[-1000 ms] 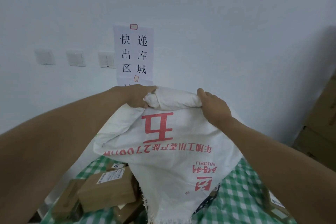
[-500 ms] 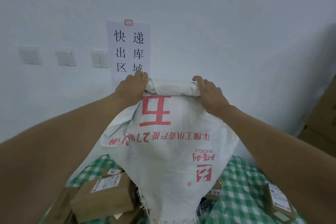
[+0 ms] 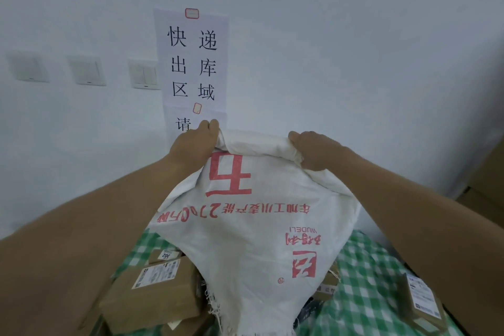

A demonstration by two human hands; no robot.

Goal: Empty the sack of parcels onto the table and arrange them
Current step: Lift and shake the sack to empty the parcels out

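A white woven sack (image 3: 253,232) with red printing hangs upside down over the table, its frayed mouth at the bottom. My left hand (image 3: 195,142) grips the sack's bunched bottom end on the left, and my right hand (image 3: 313,150) grips the same end on the right. Brown cardboard parcels (image 3: 155,297) with white labels lie piled on the green checked tablecloth (image 3: 368,275) below the sack's left side. Another labelled parcel (image 3: 421,305) lies at the right. A small box (image 3: 327,285) peeks out beside the sack's mouth.
A white wall stands close behind, with a paper sign (image 3: 192,63) taped on it and three light switches (image 3: 87,69) to the left. Brown cartons (image 3: 488,177) stand at the right edge.
Both hands have kept their grip on the sack's end. The sack hangs more spread out, and more of the tablecloth and parcels show below it.
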